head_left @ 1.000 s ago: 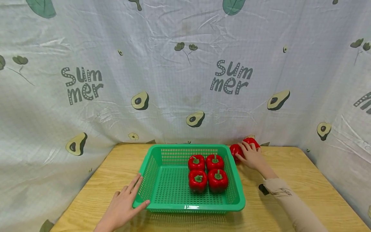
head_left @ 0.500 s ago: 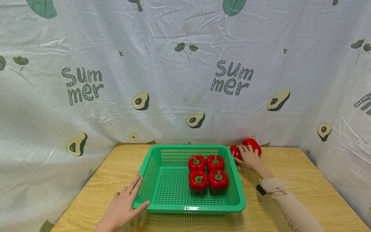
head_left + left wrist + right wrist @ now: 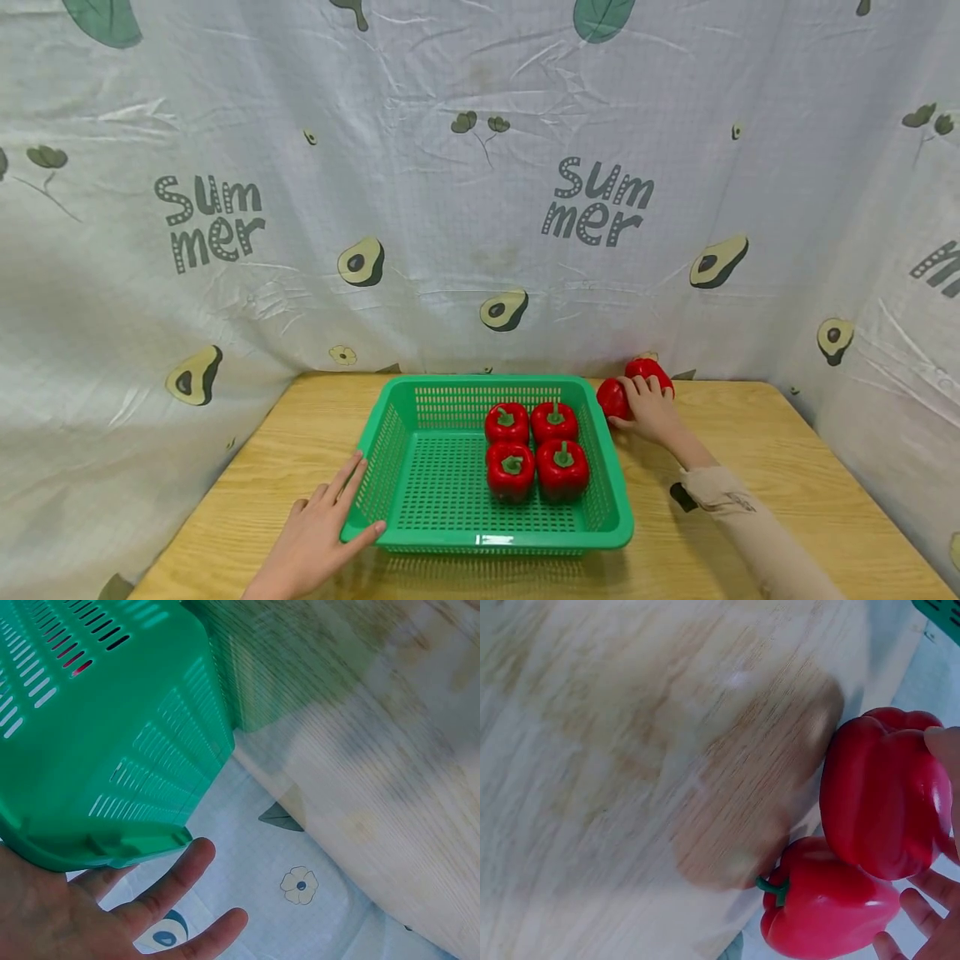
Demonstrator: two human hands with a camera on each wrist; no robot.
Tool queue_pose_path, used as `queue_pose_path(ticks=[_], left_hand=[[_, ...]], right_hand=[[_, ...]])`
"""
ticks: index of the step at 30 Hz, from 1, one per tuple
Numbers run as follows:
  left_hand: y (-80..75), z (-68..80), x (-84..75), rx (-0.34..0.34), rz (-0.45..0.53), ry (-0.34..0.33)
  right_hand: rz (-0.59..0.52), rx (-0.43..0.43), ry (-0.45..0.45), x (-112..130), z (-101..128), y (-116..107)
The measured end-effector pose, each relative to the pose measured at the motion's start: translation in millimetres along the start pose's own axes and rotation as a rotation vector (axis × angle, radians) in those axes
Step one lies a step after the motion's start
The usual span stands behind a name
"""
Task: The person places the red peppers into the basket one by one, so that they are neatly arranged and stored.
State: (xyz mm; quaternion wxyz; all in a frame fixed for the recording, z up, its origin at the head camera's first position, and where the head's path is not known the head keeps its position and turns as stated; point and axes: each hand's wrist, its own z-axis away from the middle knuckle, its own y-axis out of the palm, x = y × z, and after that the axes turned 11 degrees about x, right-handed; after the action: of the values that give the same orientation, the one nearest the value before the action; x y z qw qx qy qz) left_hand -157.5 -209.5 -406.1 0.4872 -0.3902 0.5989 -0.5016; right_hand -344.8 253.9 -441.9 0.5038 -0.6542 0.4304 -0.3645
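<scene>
In the head view, your left hand [image 3: 311, 542] is lying flat, fingers straight and spread, against the lower left corner of the green perforated plastic basket [image 3: 390, 450], steadying it on the pale wooden bench [image 3: 750, 433]. Four glossy red bell peppers [image 3: 534, 446] are sitting in a square in the basket's right half. Right of centre, your right hand [image 3: 651, 410] is reaching over two more red peppers [image 3: 613, 398] just beyond the basket's far right corner, fingers draped over them; whether they are closing yet is hard to tell here.

In the left wrist view, the basket wall is filling the upper left, your fingers [image 3: 161, 889] extended below it.

In the right wrist view, both loose peppers are lying touching at the right edge, your fingertips [image 3: 922, 900] resting on them, mostly cut off. You seem to be picking the next pepper; next comes a firm grip and a lift over the rim.
</scene>
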Motion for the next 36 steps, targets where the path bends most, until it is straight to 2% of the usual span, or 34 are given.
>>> queue_pose_path(ticks=[7, 16, 21, 30, 36], left_hand=[[-0.9, 0.2, -1.2, 0.011, 0.001, 0.001], [-0.4, 0.4, -1.9, 0.042, 0.022, -0.011], [1.3, 1.5, -1.2, 0.044, 0.018, -0.014], [2.0, 0.5, -0.5, 0.012, 0.010, -0.005], [1.4, 0.3, 0.2, -0.014, -0.005, 0.009]], right_hand=[[-0.006, -0.026, -0.036, -5.3, 10.6, 0.9], [0.093, -0.033, -0.128, -9.2, 16.9, -0.9], [0.146, -0.009, -0.173, -8.5, 21.1, 0.1], [0.102, -0.080, -0.174, -7.3, 21.7, 1.1], [0.070, 0.009, -0.165, -3.5, 20.4, -0.6]])
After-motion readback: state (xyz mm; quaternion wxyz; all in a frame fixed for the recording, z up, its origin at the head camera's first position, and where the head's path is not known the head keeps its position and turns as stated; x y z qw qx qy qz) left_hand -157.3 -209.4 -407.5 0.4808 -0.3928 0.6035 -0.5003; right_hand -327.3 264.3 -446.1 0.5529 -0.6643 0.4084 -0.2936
